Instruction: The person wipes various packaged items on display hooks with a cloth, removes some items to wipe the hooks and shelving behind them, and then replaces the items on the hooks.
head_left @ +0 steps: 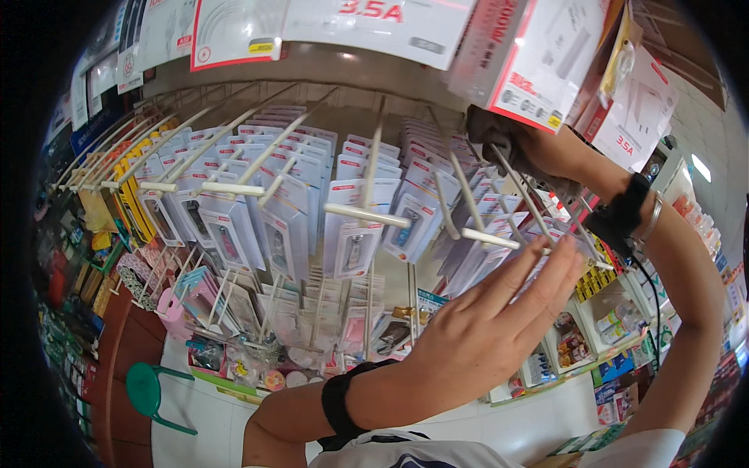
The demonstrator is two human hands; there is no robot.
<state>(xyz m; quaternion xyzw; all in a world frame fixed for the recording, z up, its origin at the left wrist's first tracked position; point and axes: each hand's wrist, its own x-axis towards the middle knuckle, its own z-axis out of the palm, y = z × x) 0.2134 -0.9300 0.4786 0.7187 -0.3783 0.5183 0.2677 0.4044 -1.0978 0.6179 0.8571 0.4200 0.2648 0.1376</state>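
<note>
My right hand (541, 149) is shut on a dark grey cloth (502, 143) near the back of the display, beneath the hanging charger boxes. My left hand (485, 333) reaches across the front of the right-hand hooks, its fingers stretched out over a metal display hook (526, 193) and some hanging cards. Its thumb and palm side are hidden. Left of it, nail clippers in blister packs (354, 248) hang in rows on long metal hooks. Another blister pack (405, 225) with a blue clipper hangs closer to my left hand.
Charger boxes (544, 64) overhang the hooks. White hook end bars (367, 215) jut forward. Below hang smaller packs (357, 327) on more hooks. A green stool (143, 389) stands on the floor at lower left. Shelf bins (570, 345) with small goods stand at right.
</note>
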